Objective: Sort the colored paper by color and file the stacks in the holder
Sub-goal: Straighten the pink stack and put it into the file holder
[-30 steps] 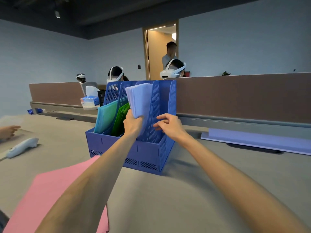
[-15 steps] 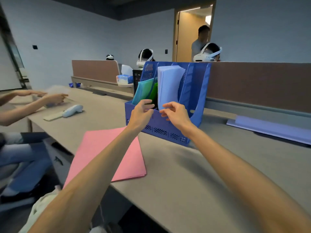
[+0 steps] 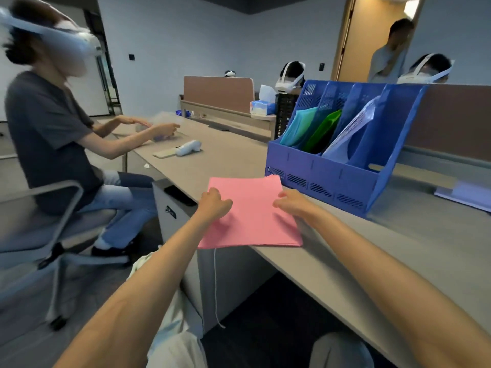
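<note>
Lavender stack [image 3: 353,131] now sitting filed in the holder [image 3: 332,179]. Left hand [image 3: 214,205] and right hand [image 3: 292,205] are moving onto the pink stack [image 3: 252,221], lying on the table [image 3: 398,251] beside the holder. Fingers curling at its edges; cannot tell if gripping. Pink probably going next.

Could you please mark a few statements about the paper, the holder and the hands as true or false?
1. The pink stack lies on the desk, outside the holder. True.
2. The green paper sits in the holder's rightmost compartment. False: it is second from the left, and the rightmost shows no paper.
3. The left hand and right hand both hold the pink stack at its sides. True.
4. The holder lies tipped on its side. False: it stands upright.
5. The teal paper sits in the leftmost compartment. True.
</note>
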